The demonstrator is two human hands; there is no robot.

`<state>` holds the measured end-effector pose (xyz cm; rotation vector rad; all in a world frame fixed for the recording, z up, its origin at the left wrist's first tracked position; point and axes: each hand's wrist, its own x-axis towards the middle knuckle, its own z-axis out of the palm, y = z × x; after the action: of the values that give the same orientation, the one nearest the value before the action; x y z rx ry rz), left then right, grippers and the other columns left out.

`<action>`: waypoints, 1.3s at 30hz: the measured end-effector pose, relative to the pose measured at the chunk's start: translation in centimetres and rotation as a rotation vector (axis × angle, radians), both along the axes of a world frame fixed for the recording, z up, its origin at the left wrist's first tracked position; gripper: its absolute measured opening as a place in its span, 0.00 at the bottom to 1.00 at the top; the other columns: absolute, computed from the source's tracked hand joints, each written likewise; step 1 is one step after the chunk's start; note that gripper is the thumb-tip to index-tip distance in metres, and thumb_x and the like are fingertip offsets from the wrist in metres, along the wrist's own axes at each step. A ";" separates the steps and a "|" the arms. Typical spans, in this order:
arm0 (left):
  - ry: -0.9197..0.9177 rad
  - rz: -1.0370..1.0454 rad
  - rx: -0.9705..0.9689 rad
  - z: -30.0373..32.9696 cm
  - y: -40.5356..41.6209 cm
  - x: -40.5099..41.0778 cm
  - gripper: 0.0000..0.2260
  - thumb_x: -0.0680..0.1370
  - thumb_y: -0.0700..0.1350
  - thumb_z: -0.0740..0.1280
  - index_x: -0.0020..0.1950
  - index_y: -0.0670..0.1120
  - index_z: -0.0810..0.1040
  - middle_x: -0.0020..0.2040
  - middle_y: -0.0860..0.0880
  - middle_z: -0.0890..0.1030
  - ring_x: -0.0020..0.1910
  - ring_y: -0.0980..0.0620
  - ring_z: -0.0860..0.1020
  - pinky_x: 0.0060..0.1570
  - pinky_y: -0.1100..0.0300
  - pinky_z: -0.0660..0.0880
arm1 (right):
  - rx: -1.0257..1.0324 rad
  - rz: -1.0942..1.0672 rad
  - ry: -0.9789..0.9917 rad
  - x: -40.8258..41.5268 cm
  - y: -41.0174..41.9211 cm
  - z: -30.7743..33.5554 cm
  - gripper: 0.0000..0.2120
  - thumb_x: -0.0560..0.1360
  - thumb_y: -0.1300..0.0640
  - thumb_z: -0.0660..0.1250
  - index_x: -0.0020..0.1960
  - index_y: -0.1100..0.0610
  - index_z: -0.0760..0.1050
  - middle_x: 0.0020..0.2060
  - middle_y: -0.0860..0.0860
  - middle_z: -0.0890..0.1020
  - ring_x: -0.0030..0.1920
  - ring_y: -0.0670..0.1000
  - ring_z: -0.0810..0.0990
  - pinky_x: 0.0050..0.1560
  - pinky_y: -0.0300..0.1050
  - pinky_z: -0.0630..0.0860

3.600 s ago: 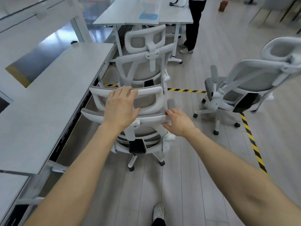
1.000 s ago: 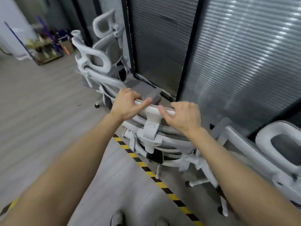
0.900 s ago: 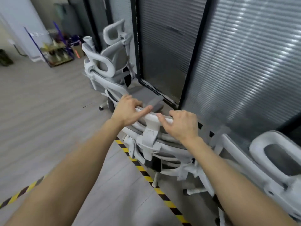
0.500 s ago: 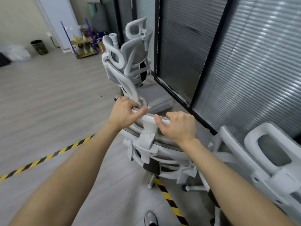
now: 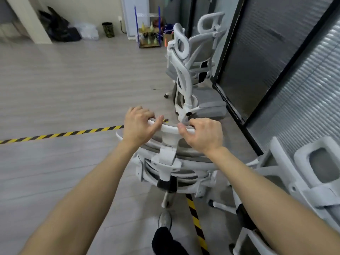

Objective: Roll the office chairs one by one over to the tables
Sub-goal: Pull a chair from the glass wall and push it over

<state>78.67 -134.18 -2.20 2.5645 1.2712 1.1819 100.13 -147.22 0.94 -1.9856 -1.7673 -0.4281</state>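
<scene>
White office chair [image 5: 170, 159] upright, headrest gripped.

Bare forearms; grey shoe [image 5: 165, 219], seemingly dark trousers [image 5: 165, 242].

Single head view, forward and down (perhaps tilted), close over the hands [image 5: 173, 133].

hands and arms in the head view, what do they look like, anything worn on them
Both forearms are bare up to the frame edge, with no sleeves showing. The left hand and right hand wear no gloves, and no watch, ring or wristband is visible. Nails look short and plain.
</scene>
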 end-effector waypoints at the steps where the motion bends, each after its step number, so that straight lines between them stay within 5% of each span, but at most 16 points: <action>1: -0.011 0.026 0.017 0.0 -0.6 -1.2 0.25 0.83 0.61 0.64 0.34 0.45 0.82 0.30 0.49 0.76 0.37 0.42 0.75 0.44 0.46 0.72 | 0.020 0.038 0.010 -0.8 0.1 0.0 0.32 0.81 0.32 0.54 0.32 0.55 0.73 0.27 0.51 0.76 0.32 0.57 0.79 0.31 0.48 0.64; 6: -0.057 0.189 0.066 -0.4 -2.7 -7.9 0.23 0.82 0.57 0.66 0.33 0.44 0.79 0.31 0.47 0.75 0.35 0.41 0.74 0.41 0.47 0.70 | -0.009 0.140 0.048 -6.4 1.4 -0.3 0.31 0.82 0.34 0.52 0.33 0.55 0.75 0.29 0.53 0.79 0.35 0.59 0.80 0.34 0.53 0.72; 13: -0.079 0.372 0.097 -0.2 -4.0 -17.8 0.21 0.82 0.54 0.64 0.34 0.43 0.78 0.32 0.46 0.75 0.37 0.40 0.74 0.43 0.47 0.72 | -0.041 0.302 0.042 -15.2 4.3 -0.4 0.34 0.81 0.33 0.51 0.36 0.57 0.80 0.32 0.53 0.82 0.39 0.60 0.82 0.36 0.53 0.72; 19: -0.099 0.529 0.111 -0.6 -5.1 -26.0 0.21 0.83 0.52 0.63 0.35 0.42 0.77 0.33 0.45 0.76 0.37 0.40 0.73 0.42 0.45 0.72 | -0.053 0.483 0.073 -22.9 6.4 -0.3 0.27 0.81 0.37 0.59 0.34 0.56 0.73 0.31 0.55 0.80 0.39 0.62 0.80 0.36 0.50 0.61; 25: -0.126 0.707 0.202 -0.8 -5.6 -32.5 0.18 0.81 0.49 0.63 0.33 0.44 0.75 0.32 0.46 0.73 0.35 0.42 0.71 0.41 0.49 0.68 | 0.006 0.633 0.075 -30.1 9.6 -0.4 0.32 0.80 0.34 0.50 0.34 0.58 0.74 0.30 0.54 0.79 0.37 0.61 0.79 0.37 0.49 0.59; 39: -0.102 1.090 0.296 -1.9 2.0 -47.1 0.18 0.81 0.50 0.63 0.33 0.45 0.72 0.32 0.46 0.70 0.36 0.45 0.65 0.42 0.51 0.65 | 0.214 0.943 0.193 -47.2 25.6 -2.3 0.24 0.79 0.43 0.63 0.29 0.56 0.73 0.24 0.52 0.74 0.27 0.59 0.74 0.35 0.43 0.57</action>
<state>31.54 -132.22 -4.12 1.8122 2.7646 1.6567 52.92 -121.58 -1.40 -0.8484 -2.1577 -0.0886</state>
